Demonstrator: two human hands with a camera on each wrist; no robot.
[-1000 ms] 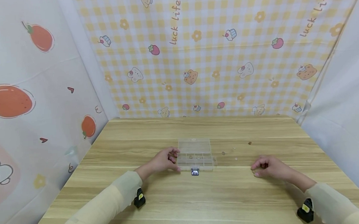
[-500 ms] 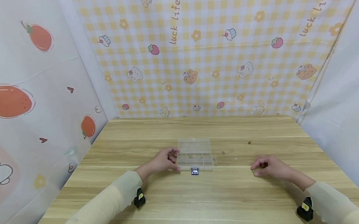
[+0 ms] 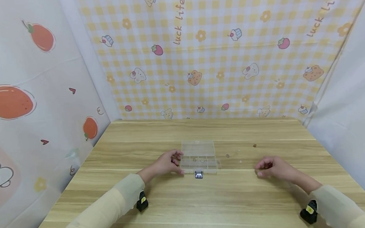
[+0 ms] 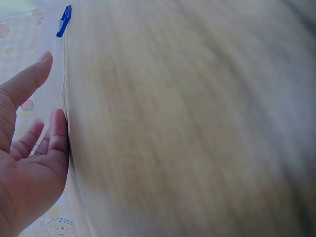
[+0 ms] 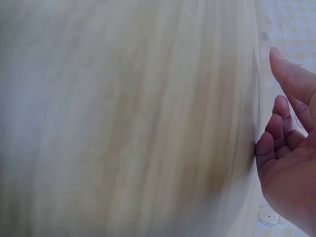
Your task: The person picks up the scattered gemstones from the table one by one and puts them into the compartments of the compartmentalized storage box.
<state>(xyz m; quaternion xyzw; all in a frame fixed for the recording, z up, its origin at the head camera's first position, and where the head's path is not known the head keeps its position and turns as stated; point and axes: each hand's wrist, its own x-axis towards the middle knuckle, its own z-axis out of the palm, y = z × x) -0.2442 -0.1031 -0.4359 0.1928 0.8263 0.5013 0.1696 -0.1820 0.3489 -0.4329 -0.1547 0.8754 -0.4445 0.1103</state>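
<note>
A clear plastic compartment box (image 3: 197, 165) lies with its lid (image 3: 197, 148) folded back in the head view. A blue latch (image 3: 198, 174) hangs at its front, also seen in the left wrist view. My left hand (image 3: 167, 163) holds the box's left end, thumb at the front corner and forefinger near the hinge. A few tiny tan pieces lie in the compartments. Well to the right, my right hand (image 3: 273, 168) pinches a tiny tan piece, mostly hidden, between thumb and forefinger close over the table. Its other fingers (image 5: 276, 126) curl inward in the right wrist view.
Between box and right hand lie several tiny pieces on the wooden table (image 3: 197, 204): a brown one (image 3: 254, 145), a greyish one (image 3: 227, 156) and a pale one (image 3: 240, 161). Patterned cloths (image 3: 210, 59) hang behind the table and at its sides.
The right thumb has moved up slightly toward the forefinger, and the tan piece between them shows less. The left hand and the box keep their places.
</note>
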